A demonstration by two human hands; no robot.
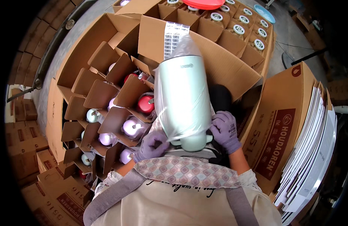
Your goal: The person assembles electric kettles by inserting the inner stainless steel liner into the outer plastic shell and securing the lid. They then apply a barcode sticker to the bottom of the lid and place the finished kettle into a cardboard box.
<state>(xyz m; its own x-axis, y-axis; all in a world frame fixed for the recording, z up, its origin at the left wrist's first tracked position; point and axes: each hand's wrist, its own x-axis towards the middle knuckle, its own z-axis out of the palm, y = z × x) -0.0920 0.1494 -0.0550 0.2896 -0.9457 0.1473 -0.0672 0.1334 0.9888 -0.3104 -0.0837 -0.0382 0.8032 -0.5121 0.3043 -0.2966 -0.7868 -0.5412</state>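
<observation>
A pale mint-green vacuum jug (186, 90) lies before me, its lid (193, 143) toward my body. A clear plastic bag (187, 47) covers most of it, bunched loosely beyond the far end, while the lid sticks out of the near end. My left hand (150, 146), in a purple glove, pinches the bag's edge to the left of the lid. On the other side my right hand (225, 130), gloved alike, has its fingers curled at the bag's edge against the jug. The fingertips of the right hand are partly hidden.
To the left, a divided carton (100, 92) holds several bagged jugs in lilac, red and mint. Farther off stand several white-rimmed bottle necks (238, 29) in cardboard cells, with a red basin (204, 3) above. A printed carton (272, 139) with stacked white sheets (309, 150) is at right.
</observation>
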